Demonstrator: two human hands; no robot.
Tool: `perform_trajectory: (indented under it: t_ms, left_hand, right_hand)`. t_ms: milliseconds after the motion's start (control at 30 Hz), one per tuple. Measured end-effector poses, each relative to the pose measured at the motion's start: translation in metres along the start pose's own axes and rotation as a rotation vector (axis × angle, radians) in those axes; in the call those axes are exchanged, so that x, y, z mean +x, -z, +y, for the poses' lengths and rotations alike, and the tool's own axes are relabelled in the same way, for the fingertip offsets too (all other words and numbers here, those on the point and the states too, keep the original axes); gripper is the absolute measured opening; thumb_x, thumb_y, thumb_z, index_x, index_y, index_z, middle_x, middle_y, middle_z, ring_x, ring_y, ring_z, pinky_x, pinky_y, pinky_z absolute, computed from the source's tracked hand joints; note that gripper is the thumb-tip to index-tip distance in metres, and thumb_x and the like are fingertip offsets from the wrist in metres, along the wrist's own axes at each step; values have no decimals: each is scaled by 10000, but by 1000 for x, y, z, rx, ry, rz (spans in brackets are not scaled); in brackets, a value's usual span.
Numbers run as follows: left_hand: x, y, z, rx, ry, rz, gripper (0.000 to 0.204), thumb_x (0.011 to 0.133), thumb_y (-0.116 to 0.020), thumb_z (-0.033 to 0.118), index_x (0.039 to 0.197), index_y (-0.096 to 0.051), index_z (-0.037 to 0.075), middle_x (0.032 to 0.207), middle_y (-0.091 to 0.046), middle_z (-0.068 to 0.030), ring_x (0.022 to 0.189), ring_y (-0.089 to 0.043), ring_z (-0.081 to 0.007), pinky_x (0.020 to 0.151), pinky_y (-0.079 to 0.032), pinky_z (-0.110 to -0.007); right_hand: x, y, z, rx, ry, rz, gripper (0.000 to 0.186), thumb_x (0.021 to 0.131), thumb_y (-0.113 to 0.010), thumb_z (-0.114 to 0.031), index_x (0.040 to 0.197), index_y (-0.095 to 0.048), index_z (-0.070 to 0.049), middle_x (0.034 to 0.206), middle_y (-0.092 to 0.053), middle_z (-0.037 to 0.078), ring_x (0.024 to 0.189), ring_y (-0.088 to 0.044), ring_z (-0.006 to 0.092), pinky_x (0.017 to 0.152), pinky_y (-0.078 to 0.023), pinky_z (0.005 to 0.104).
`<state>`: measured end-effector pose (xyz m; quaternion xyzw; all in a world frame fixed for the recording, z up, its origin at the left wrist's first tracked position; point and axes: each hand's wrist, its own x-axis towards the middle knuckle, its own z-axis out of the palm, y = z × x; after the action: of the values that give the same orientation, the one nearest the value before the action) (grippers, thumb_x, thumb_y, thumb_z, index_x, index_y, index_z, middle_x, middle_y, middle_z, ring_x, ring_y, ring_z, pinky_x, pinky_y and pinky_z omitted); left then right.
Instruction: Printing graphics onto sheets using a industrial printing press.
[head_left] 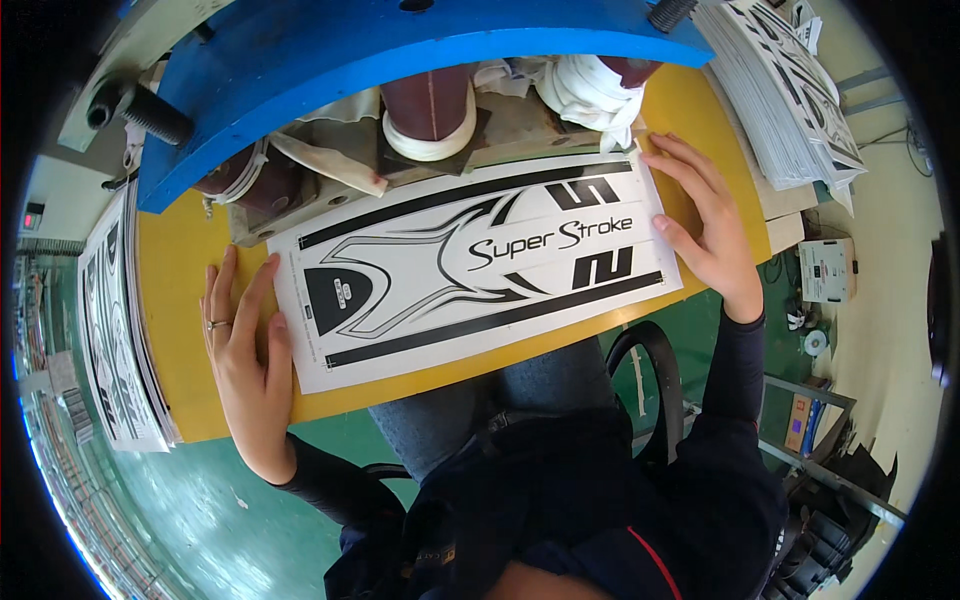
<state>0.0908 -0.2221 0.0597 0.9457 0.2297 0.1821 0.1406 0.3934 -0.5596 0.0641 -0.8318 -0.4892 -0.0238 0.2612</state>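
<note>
A white printed sheet (400,290) with black bands, curved outlines and lettering lies flat on the yellow work board (190,360), its top edge against a metal block under the blue machine. My left hand (250,350) rests at the sheet's left edge, fingers extended along it, with a ring on one finger. My right hand (705,230) touches the sheet's right end, fingers stretched out and slightly spread, thumb lower on the edge. Both hands are open.
A blue machine plate (420,40) spans the top, above maroon cylinders (425,105) wrapped with white material and the metal block (300,215). Stacks of printed sheets sit at left (110,320) and upper right (770,110). A chair armrest (655,350) is beside my legs.
</note>
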Motion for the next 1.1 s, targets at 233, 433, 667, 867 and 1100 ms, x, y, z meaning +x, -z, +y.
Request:
perform_trajectory:
  t_ms: [233,433,667,867,1100]
  left_hand:
    - [1,-2,-1,-3,-6,-4,437,931,-532,93,1346,-668,92,1535,-497,-197,1463,-378,-463,1198,-284,-534]
    - [0,-1,0,13,7,-19,443,956,-504,87,1372,-653,101,1556,-489,-174,1497,-356,-415,1220,-252,-494]
    - [0,-1,0,18,14,-13,434,956,-502,88,1360,-661,101,1556,-492,-166,1498,-357,-412,1219,-260,-495]
    - [1,-2,-1,11,-4,3,427,939,-533,114,1343,-670,99,1529,-505,-193,1458,-388,-459,1193,-296,-530]
    - [1,-3,-2,-4,-3,0,414,951,-535,134,1340,-672,96,1531,-505,-190,1460,-388,-457,1195,-295,-523]
  right_hand:
    - [-1,0,1,-2,-14,6,502,862,-698,-203,1345,-632,-82,1467,-549,169,1415,-455,386,1166,-349,475]
    - [-1,0,1,-17,-12,2,504,865,-688,-204,1351,-626,-86,1469,-548,170,1415,-454,387,1166,-348,475]
    - [-1,0,1,-20,-12,-1,503,862,-688,-196,1348,-627,-84,1470,-548,171,1414,-455,389,1168,-347,474]
    - [-1,0,1,-15,-11,5,503,860,-688,-191,1346,-626,-79,1467,-549,173,1410,-458,394,1165,-352,478]
    - [0,-1,1,-23,-2,4,498,864,-683,-189,1346,-627,-81,1467,-548,171,1408,-460,394,1161,-359,482]
